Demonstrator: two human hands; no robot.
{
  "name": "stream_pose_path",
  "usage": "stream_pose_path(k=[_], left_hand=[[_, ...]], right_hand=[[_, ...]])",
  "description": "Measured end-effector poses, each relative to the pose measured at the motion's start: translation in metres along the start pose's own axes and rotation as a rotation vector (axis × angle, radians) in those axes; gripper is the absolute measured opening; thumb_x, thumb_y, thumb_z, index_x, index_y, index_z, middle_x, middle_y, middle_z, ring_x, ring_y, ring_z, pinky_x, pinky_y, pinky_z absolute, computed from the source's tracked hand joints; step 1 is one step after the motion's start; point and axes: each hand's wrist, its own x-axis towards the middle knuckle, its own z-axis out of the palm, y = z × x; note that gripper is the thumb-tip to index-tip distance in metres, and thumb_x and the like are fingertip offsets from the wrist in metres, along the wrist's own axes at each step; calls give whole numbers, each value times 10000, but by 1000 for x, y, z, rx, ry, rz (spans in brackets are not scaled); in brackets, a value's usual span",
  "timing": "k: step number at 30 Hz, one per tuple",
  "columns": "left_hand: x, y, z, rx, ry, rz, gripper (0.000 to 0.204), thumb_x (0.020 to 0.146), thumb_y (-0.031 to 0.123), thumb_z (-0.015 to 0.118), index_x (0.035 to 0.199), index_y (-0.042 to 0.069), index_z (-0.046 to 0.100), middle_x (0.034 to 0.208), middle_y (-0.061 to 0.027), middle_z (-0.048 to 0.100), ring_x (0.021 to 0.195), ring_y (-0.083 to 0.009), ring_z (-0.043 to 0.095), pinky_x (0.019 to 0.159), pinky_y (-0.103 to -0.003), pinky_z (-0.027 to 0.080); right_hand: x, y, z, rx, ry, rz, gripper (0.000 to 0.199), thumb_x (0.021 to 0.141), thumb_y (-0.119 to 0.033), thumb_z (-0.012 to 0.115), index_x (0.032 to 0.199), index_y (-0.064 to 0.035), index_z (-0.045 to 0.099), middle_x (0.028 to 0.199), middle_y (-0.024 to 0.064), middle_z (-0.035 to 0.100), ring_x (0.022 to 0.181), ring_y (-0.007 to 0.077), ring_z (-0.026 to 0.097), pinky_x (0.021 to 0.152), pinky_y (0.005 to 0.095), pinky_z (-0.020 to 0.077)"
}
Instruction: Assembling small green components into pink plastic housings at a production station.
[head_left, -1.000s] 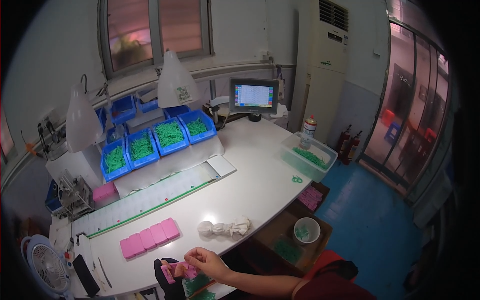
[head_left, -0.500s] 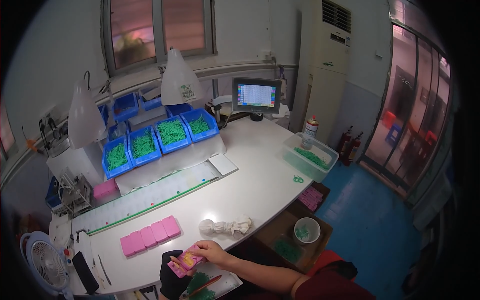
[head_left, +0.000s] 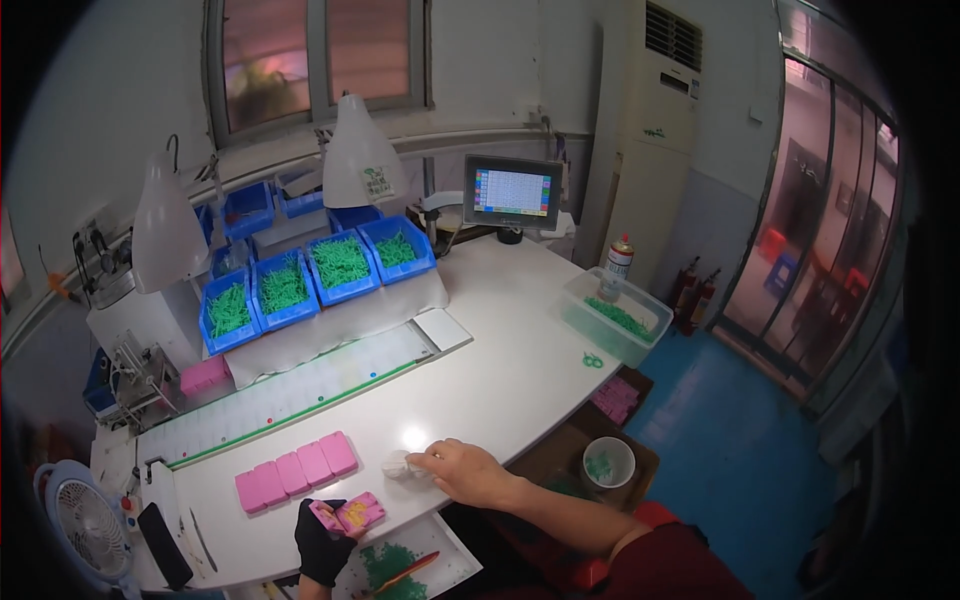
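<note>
My left hand (head_left: 319,548), in a black glove that bares the fingertips, grips an opened pink block (head_left: 366,512) with yellow showing inside it. The block is held over the table's near edge. To its right, my bare right hand (head_left: 472,474) has its fingers closed on a white cloth bundle (head_left: 397,466) on the tabletop; the hand hides much of the bundle. Just beyond my left hand lies a row of several shut pink blocks (head_left: 290,472). Below my hands, an open drawer (head_left: 452,566) holds small green pieces (head_left: 392,560) and a reddish-brown stick-like tool (head_left: 410,571).
A green-edged conveyor strip (head_left: 300,408) crosses the table, with blue bins (head_left: 345,292) of green pieces behind it. A screen (head_left: 512,192) stands at the back. At right are a clear tub (head_left: 640,345), a spray can (head_left: 618,262) and a white bucket (head_left: 608,462). A fan (head_left: 85,520) stands left.
My right hand has left the pink block and moved to the white cloth bundle. My left hand, still holding the block, has shifted slightly left. Coloured dots on the conveyor strip have moved left.
</note>
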Motion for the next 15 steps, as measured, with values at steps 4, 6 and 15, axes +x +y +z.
stream_pose_path(k=[4,6,15], left_hand=[[2,10,1,112,-9,-19,552,544,228,893,937,34,557,835,-92,585,749,-262,610,659,-337,493],[3,14,3,231,19,-111,564,517,248,905,907,47,552,819,-87,579,750,-252,609,664,-339,493],[0,-9,7,367,-77,-85,455,546,239,865,919,78,661,848,-68,590,796,-252,555,688,-345,444]], right_hand=[[11,-59,4,257,397,-151,527,812,-43,579,1327,-123,498,1064,164,582,993,309,579,825,385,493],[6,-59,28,51,187,-238,559,801,-34,601,1340,-133,495,1116,154,575,967,300,580,828,392,482],[8,-66,36,107,165,-215,506,801,-38,566,1300,-110,524,1134,170,583,963,310,585,808,388,485]])
